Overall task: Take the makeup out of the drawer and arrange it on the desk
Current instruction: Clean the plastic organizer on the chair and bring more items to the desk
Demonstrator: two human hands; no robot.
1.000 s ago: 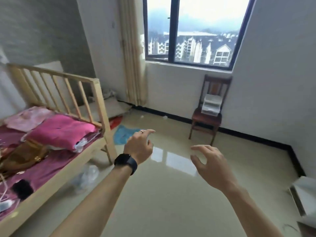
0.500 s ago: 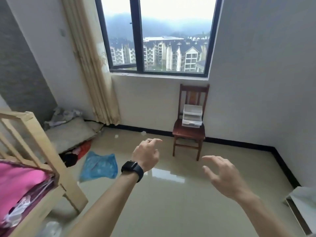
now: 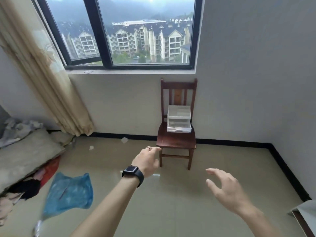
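View has swung off the bed onto the chair (image 3: 177,142) holding the drawer unit (image 3: 179,119) (approach phase); left hand (image 3: 148,161) and right hand (image 3: 225,190) loose, empty.

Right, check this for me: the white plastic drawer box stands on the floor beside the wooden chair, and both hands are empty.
Not quite. The head view shows the drawer box standing on the seat of the wooden chair, towards the back of it, not on the floor beside it. The rest holds: the left hand and the right hand are both empty.
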